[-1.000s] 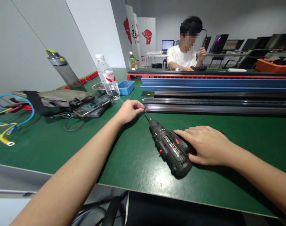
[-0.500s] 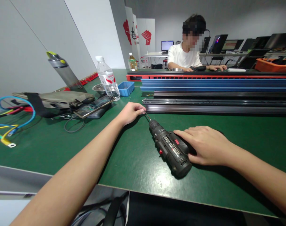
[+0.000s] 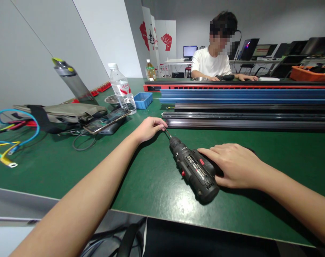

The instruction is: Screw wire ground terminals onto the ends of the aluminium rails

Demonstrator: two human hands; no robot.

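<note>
A black cordless drill (image 3: 195,170) with red switches lies on its side low over the green table, and my right hand (image 3: 234,166) is closed round its handle. Its thin bit (image 3: 168,133) points up and left to the near end of a dark metal rail (image 3: 245,124). At the bit's tip, my left hand (image 3: 151,128) pinches with thumb and fingertips against the rail end. Whatever sits between those fingers is too small to make out.
Behind the rail lie more long profiles, among them a blue profile (image 3: 245,94). To the left stand a water bottle (image 3: 122,89), a blue tray (image 3: 143,101), a phone (image 3: 106,121), a grey pouch (image 3: 71,112) and cables (image 3: 8,159). A person (image 3: 212,62) sits across the table.
Both hands and the drill stay almost where they were. The person across the table has shifted slightly to the right and raised their head a little.
</note>
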